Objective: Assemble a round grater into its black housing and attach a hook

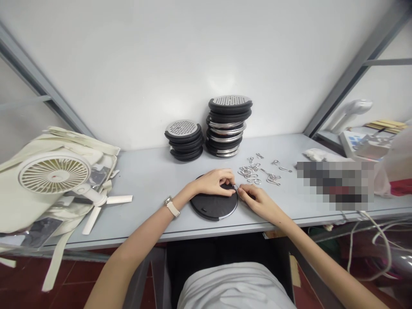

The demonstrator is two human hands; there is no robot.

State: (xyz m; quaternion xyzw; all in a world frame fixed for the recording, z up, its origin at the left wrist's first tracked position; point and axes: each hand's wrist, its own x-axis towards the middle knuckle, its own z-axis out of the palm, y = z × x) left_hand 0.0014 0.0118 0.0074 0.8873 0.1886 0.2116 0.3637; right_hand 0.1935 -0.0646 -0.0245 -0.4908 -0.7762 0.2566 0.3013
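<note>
A round black disc with a rim lies flat near the table's front edge. My left hand reaches over the disc's far side, its curled thumb and fingers gripping the disc at the right rim. Just right of that rim, my right hand is closed in a pinch on a small, thin shiny piece that looks like a metal clip; the fingers mostly hide it. Loose metal clips are scattered on the table beyond my right hand.
Behind the disc stand a short stack and a taller stack of black-rimmed discs with perforated tops. At left, a white fan rests on pale fabric bags. A blurred-out item and white cables are at right.
</note>
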